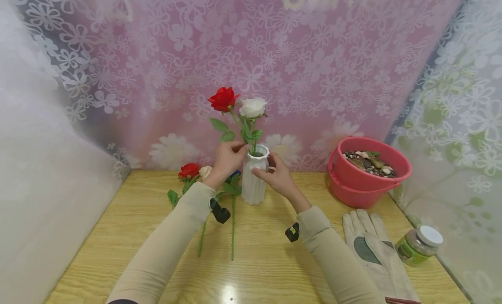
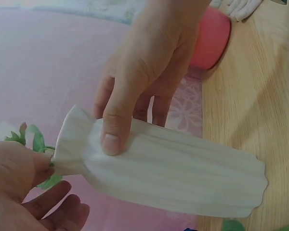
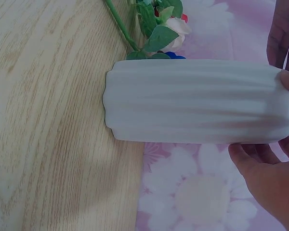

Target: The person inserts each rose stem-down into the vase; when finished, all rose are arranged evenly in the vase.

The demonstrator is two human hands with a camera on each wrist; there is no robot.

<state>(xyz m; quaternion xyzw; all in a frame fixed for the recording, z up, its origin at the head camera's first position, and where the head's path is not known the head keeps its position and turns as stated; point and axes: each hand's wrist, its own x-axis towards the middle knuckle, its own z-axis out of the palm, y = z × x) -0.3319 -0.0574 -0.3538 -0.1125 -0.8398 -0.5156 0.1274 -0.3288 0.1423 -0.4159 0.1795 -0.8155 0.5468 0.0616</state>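
A white fluted vase [image 1: 254, 188] stands upright on the table. A red rose [image 1: 223, 99] and a white rose [image 1: 253, 108], both with green leaves, rise from its mouth. My left hand [image 1: 226, 162] pinches a rose stem right at the scalloped rim; which of the two stems it is, I cannot tell. Around the upper part of the vase my right hand [image 1: 280, 176] grips, thumb across the front, as the left wrist view shows with the thumb [image 2: 114, 137] on the white wall. The stem ends inside the vase are hidden.
Left of the vase lie more roses: a red one [image 1: 189, 170], a pale one [image 1: 205, 172] and a blue one [image 3: 176, 56], their stems toward me. At right are a pink bucket [image 1: 353, 192] of stones, work gloves [image 1: 376, 256] and a white-lidded jar [image 1: 419, 245].
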